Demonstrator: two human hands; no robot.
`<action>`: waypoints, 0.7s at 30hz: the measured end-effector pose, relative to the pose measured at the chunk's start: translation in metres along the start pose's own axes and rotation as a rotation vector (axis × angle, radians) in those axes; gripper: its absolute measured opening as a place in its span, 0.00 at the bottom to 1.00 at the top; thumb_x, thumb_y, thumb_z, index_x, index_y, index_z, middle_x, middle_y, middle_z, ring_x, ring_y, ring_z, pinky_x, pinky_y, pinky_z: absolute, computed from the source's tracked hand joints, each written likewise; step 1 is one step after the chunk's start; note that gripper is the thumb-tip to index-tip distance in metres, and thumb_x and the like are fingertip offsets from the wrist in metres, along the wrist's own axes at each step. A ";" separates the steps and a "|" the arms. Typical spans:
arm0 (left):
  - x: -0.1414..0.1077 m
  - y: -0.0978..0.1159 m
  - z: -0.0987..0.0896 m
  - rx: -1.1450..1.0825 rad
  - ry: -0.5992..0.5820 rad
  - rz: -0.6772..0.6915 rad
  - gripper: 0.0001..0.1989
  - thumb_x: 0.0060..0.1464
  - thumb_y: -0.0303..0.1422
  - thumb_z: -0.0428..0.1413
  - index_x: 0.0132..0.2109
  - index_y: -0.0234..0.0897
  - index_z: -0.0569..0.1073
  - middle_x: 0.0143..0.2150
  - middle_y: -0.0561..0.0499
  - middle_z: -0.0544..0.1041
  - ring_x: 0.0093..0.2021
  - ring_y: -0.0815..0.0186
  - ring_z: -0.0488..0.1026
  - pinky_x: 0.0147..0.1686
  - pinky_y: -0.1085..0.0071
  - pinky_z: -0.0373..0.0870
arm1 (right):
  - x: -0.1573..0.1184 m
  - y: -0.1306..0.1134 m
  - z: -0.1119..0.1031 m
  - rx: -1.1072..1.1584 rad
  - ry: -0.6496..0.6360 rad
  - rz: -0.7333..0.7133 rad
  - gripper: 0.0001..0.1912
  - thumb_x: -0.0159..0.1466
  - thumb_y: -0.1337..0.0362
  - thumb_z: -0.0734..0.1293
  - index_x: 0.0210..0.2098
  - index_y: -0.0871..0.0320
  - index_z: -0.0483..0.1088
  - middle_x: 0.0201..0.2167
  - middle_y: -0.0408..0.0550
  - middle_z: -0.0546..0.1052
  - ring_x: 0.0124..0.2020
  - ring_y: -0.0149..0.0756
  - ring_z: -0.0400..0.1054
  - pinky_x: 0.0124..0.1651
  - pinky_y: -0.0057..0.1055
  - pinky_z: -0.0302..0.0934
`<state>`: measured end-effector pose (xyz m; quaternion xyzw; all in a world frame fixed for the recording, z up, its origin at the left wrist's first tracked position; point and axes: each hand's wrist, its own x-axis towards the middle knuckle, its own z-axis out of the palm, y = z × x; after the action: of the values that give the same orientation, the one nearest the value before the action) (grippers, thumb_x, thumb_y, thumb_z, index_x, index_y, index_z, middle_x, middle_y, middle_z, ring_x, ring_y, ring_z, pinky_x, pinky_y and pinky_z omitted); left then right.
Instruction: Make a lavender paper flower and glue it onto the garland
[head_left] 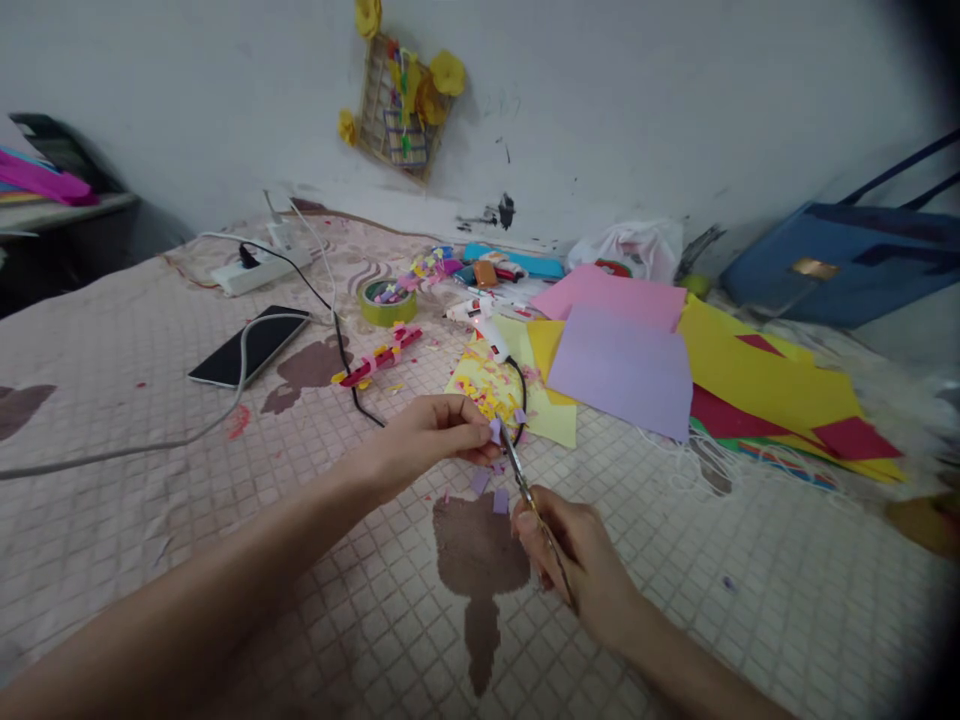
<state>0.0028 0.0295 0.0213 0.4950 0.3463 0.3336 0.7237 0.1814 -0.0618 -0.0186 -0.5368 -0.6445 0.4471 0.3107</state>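
Between the thumb and fingers of my left hand (pixel 450 430) is a small purple paper piece (pixel 495 431). My right hand (pixel 570 550) is closed round the handles of the scissors (pixel 527 490), whose blades point up and left and meet the purple piece. Just below my left fingertips, small purple squares (pixel 501 501) lie on the patterned cloth. Beyond my hands, yellow and pink scraps (pixel 487 390) are scattered on a pale yellow sheet (pixel 555 420). A white glue gun (pixel 491 338) rests at the sheet's far side, its black cord running down near the blades.
A black phone (pixel 251 345), grey cable and power strip (pixel 261 270) lie left. A decorated red stick (pixel 379 357) and green tape roll (pixel 386 302) sit ahead. Purple (pixel 622 370) and yellow sheets (pixel 765 370), white string and a blue bag (pixel 847 260) are right.
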 end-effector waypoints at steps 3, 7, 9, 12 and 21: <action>0.000 0.000 0.001 -0.002 -0.015 -0.010 0.06 0.45 0.29 0.60 0.29 0.31 0.71 0.27 0.49 0.76 0.29 0.71 0.73 0.32 0.75 0.69 | 0.001 0.000 -0.001 -0.004 -0.008 -0.007 0.18 0.64 0.51 0.54 0.26 0.58 0.60 0.15 0.36 0.58 0.16 0.26 0.54 0.18 0.22 0.48; 0.000 -0.001 0.001 0.000 -0.015 -0.016 0.05 0.45 0.29 0.59 0.29 0.31 0.71 0.27 0.49 0.76 0.29 0.71 0.73 0.33 0.74 0.69 | 0.001 -0.001 -0.002 -0.018 -0.010 -0.015 0.17 0.64 0.52 0.55 0.25 0.57 0.59 0.15 0.36 0.58 0.16 0.26 0.53 0.18 0.22 0.48; 0.000 -0.001 0.001 -0.007 -0.017 -0.017 0.06 0.45 0.29 0.59 0.29 0.31 0.70 0.27 0.49 0.76 0.29 0.71 0.73 0.33 0.73 0.68 | 0.001 -0.002 -0.003 -0.027 -0.011 -0.016 0.17 0.64 0.53 0.55 0.25 0.57 0.59 0.16 0.36 0.58 0.16 0.26 0.53 0.18 0.23 0.47; 0.000 -0.001 0.001 -0.012 -0.023 -0.018 0.06 0.45 0.30 0.60 0.29 0.31 0.70 0.27 0.50 0.76 0.29 0.71 0.73 0.33 0.73 0.68 | 0.001 -0.004 -0.003 -0.046 -0.007 -0.012 0.16 0.64 0.54 0.56 0.25 0.57 0.59 0.16 0.36 0.57 0.16 0.26 0.52 0.18 0.23 0.46; 0.001 -0.001 -0.002 -0.011 -0.020 -0.033 0.07 0.45 0.30 0.60 0.29 0.31 0.70 0.26 0.49 0.76 0.28 0.71 0.73 0.32 0.74 0.69 | 0.003 -0.005 -0.003 -0.036 -0.006 0.003 0.16 0.64 0.54 0.55 0.24 0.57 0.58 0.16 0.37 0.57 0.15 0.26 0.53 0.18 0.23 0.47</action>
<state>0.0020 0.0312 0.0192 0.4887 0.3455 0.3184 0.7352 0.1815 -0.0586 -0.0135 -0.5419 -0.6528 0.4374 0.2983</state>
